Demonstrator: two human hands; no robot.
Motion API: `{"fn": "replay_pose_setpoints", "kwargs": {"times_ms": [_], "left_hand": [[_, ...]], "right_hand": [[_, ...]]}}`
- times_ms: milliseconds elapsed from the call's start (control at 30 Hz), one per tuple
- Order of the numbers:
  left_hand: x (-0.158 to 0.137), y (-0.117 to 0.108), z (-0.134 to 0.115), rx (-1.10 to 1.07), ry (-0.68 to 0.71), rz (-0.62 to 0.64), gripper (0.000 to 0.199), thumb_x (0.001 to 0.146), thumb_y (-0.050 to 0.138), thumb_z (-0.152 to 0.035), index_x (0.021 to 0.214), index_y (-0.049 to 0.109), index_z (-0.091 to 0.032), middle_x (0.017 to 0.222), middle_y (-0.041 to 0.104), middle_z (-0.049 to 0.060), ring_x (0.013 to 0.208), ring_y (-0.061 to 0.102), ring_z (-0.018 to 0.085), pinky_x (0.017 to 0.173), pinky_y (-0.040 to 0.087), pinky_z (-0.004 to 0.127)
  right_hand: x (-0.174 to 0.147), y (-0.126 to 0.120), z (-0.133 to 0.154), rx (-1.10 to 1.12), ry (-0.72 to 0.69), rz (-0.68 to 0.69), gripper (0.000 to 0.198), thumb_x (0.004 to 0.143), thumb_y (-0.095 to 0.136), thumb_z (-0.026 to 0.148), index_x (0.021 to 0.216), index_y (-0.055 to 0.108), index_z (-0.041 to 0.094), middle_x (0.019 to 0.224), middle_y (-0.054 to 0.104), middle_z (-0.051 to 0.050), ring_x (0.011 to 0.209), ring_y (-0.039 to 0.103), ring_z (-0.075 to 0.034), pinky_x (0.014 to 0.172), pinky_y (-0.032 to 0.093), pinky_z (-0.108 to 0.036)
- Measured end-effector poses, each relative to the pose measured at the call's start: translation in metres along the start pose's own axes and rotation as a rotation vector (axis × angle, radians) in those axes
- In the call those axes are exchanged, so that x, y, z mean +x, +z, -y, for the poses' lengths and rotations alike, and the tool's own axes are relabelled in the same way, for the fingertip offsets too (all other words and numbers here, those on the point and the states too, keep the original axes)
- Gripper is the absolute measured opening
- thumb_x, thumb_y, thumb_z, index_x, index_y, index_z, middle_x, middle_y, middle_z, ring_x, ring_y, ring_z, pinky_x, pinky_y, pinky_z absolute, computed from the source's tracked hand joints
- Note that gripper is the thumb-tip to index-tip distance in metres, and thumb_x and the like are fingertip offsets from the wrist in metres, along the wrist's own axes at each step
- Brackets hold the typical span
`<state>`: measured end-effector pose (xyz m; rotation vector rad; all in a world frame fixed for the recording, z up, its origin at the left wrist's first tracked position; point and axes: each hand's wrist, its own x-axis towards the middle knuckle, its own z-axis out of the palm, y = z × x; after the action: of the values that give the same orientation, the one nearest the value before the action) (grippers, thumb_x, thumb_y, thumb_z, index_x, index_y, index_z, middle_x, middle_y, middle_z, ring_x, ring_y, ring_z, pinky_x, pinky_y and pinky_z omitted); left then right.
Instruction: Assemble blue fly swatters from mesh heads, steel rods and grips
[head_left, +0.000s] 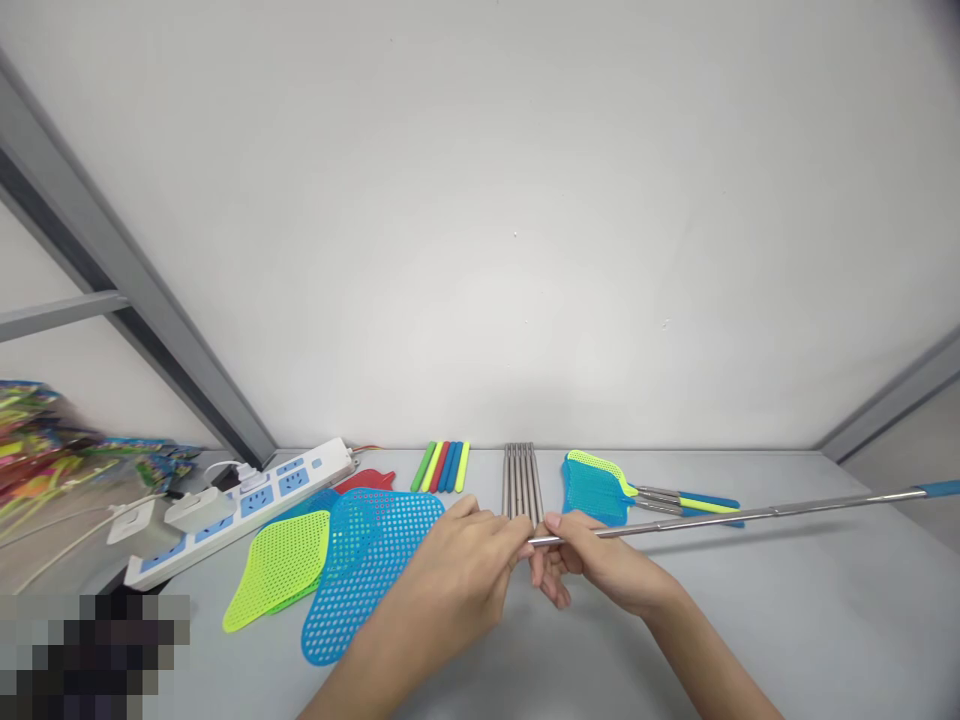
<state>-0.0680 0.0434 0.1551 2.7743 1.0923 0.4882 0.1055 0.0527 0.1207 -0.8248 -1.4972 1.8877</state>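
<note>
A long, extended telescopic metal rod (pixel 720 518) with a blue grip at its far right end slants across the front of the table. My left hand (pixel 472 550) is closed around the rod's thin left end, which its fingers hide. Just to the right, my right hand (pixel 585 555) pinches the rod between thumb and fingers, its other fingers curled below. Behind my hands lies a row of short metal rods (pixel 522 480). Blue and yellow-green perforated swatter heads (pixel 375 550) lie by my left forearm, with a red one (pixel 367 480) behind them.
Several coloured handle tubes (pixel 441 467) lie near the wall. Swatters with blue and yellow heads (pixel 600 490) and metal shafts lie behind the long rod. A white power strip (pixel 247 510) with plugs and cables stands at left, beside colourful plastic packets (pixel 45 450). A wall and frame posts bound the table.
</note>
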Motion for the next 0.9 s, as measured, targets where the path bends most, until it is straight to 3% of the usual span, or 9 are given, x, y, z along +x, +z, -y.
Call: {"fn": "replay_pose_setpoints", "kwargs": {"times_ms": [467, 567, 700, 800, 900], "left_hand": [[0.000, -0.009, 0.001, -0.081, -0.047, 0.011, 0.019, 0.084, 0.032, -0.022, 0.083, 0.051, -0.020, 0.074, 0.054, 0.000, 0.072, 0.046, 0.014, 0.069, 0.037, 0.030], [0.000, -0.012, 0.005, -0.107, -0.035, -0.014, 0.019, 0.082, 0.037, -0.023, 0.095, 0.051, -0.024, 0.090, 0.055, 0.001, 0.087, 0.047, 0.015, 0.077, 0.038, 0.032], [-0.005, -0.018, 0.015, -0.015, -0.056, -0.050, 0.029, 0.079, 0.042, -0.031, 0.107, 0.047, -0.028, 0.129, 0.032, 0.001, 0.118, 0.026, 0.021, 0.095, 0.026, 0.042], [-0.010, -0.020, 0.026, 0.038, -0.141, -0.058, 0.046, 0.077, 0.043, -0.040, 0.121, 0.033, -0.031, 0.137, 0.017, 0.002, 0.124, 0.012, 0.025, 0.096, 0.021, 0.047], [-0.015, -0.022, 0.039, 0.077, -0.256, -0.097, 0.052, 0.076, 0.042, -0.043, 0.125, 0.027, -0.033, 0.139, 0.010, 0.001, 0.125, 0.008, 0.027, 0.096, 0.018, 0.050]], "right_hand": [[-0.003, -0.008, 0.005, -0.060, -0.008, -0.119, 0.043, 0.081, 0.034, 0.042, 0.064, 0.058, 0.011, 0.053, 0.049, -0.002, 0.049, 0.044, -0.009, 0.053, 0.036, -0.024], [-0.005, -0.013, 0.005, -0.029, -0.017, -0.154, 0.043, 0.081, 0.034, 0.040, 0.062, 0.058, 0.011, 0.051, 0.047, -0.002, 0.049, 0.043, -0.009, 0.052, 0.035, -0.024], [-0.009, -0.019, 0.007, 0.021, -0.025, -0.193, 0.042, 0.081, 0.034, 0.040, 0.061, 0.057, 0.011, 0.050, 0.045, -0.001, 0.049, 0.041, -0.009, 0.052, 0.033, -0.024], [-0.013, -0.024, 0.009, 0.041, -0.016, -0.212, 0.042, 0.081, 0.034, 0.041, 0.060, 0.056, 0.012, 0.049, 0.043, -0.001, 0.049, 0.040, -0.009, 0.052, 0.032, -0.024], [-0.016, -0.026, 0.010, 0.036, -0.014, -0.229, 0.042, 0.081, 0.034, 0.040, 0.060, 0.055, 0.012, 0.049, 0.043, -0.001, 0.050, 0.040, -0.009, 0.052, 0.032, -0.024]]}}
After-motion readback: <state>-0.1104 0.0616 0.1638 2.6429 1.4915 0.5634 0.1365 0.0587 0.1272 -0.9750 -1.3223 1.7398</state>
